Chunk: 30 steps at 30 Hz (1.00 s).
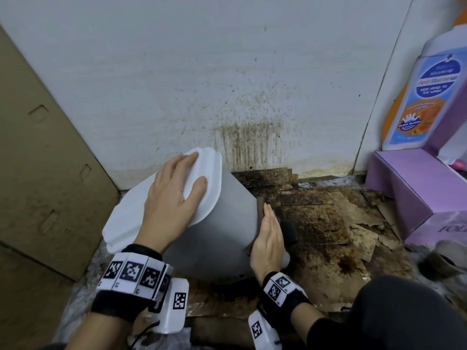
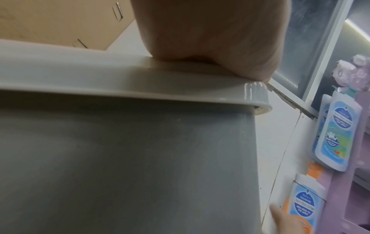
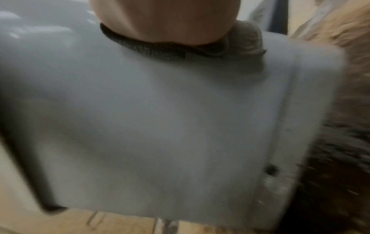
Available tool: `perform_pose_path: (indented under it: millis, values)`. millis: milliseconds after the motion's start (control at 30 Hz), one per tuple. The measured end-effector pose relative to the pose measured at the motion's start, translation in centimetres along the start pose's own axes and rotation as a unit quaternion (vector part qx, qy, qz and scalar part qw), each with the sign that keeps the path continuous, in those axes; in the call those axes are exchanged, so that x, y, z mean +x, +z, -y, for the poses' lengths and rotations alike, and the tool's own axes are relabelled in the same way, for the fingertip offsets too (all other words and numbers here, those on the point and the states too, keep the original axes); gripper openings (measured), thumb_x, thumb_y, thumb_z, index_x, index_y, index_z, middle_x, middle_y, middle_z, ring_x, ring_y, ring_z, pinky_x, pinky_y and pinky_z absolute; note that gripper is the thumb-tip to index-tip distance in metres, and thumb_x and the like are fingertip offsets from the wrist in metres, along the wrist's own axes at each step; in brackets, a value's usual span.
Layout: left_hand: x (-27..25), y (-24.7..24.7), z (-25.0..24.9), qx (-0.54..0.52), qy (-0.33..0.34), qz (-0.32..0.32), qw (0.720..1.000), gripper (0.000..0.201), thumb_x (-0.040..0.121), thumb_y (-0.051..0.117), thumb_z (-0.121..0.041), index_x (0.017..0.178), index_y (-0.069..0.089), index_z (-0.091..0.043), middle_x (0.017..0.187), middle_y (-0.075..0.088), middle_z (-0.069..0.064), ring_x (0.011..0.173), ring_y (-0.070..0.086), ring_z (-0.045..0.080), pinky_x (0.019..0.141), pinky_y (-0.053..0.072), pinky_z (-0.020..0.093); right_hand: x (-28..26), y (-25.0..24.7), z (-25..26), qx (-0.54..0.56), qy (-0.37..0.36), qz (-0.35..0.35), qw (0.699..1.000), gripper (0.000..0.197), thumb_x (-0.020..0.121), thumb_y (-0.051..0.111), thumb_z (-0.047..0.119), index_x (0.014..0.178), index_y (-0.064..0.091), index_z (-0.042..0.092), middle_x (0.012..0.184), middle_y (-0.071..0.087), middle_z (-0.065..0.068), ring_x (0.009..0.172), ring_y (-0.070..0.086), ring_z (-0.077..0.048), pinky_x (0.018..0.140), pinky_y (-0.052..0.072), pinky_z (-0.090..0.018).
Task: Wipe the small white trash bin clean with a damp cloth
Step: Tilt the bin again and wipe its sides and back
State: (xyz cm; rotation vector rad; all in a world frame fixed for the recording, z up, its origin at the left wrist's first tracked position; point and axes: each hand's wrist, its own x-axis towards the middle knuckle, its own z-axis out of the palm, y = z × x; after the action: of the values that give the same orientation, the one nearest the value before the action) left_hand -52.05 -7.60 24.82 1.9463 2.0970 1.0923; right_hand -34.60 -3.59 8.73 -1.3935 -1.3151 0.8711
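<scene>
Tilting the trash bin [image 1: 209, 223] toward the left, the person steadies it on the stained cardboard floor [image 1: 328, 223] close to the spattered wall [image 1: 227, 72]. The left hand [image 1: 171, 195] lies flat on the white lid [image 1: 202, 168], fingers spread and straight. The right hand [image 1: 267, 238] presses the dark cloth [image 3: 160, 49] against the grey side wall with fingers extended and held together — no pinch is visible, so the cloth appears held by palm pressure alone.

Probable faults from this position:
- The bin rests on one lower edge; a hard wiping stroke could slide the base across the cardboard.
- The lid may shift or lift under the left palm, loosening the hold on the bin.
- The cloth could slip from under the flat palm — then bare skin would rub the wall.
- Floor grime may transfer to the cloth near the base.
</scene>
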Motion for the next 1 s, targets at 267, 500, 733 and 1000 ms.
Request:
perform_pose_path:
  millis: [267,500,733,1000]
  values:
    - [-0.6,0.1,-0.2,0.007,0.007,-0.007,1.000,0.057,0.095,0.038,-0.053,0.149,0.041,-0.034,0.149,0.040,-0.013,0.137,0.037,0.010,0.108,0.033,0.035,1.3,1.3,11.1,0.060,-0.046,0.195,0.978,0.094,0.084,-0.008,0.080,0.164,0.019,0.038,0.171,0.018,0.019,0.156,0.010,0.003,0.130,0.007,-0.032]
    - [-0.6,0.0,-0.5,0.002,0.008,0.002,1.000,0.061,0.095,0.036,-0.056,0.150,0.040,-0.032,0.151,0.039,-0.012,0.138,0.036,0.011,0.112,0.034,0.039,3.7,0.3,9.6,0.084,-0.023,0.234,0.968,0.070,0.094,0.003,0.083,0.153,0.031,0.057,0.162,0.034,0.025,0.151,0.026,0.002,0.126,0.019,-0.036]
    - [-0.8,0.4,-1.5,0.011,0.018,0.009,1.000,0.057,0.097,0.038,-0.055,0.150,0.038,-0.034,0.151,0.038,-0.014,0.138,0.036,0.009,0.111,0.033,0.037,7.0,-0.9,1.9,0.003,0.154,0.212,0.965,0.098,0.074,0.008,0.102,0.151,0.043,0.051,0.159,0.045,0.015,0.151,0.034,-0.014,0.125,0.021,-0.053]
    - [-0.9,0.9,-2.2,0.019,0.019,0.000,1.000,0.056,0.098,0.038,-0.052,0.150,0.040,-0.033,0.151,0.039,-0.014,0.139,0.037,0.010,0.111,0.033,0.035,6.1,-2.3,3.4,-0.016,0.159,0.188,0.969,0.061,0.109,0.023,0.054,0.157,0.040,0.021,0.164,0.038,-0.002,0.153,0.029,-0.027,0.125,0.019,-0.046]
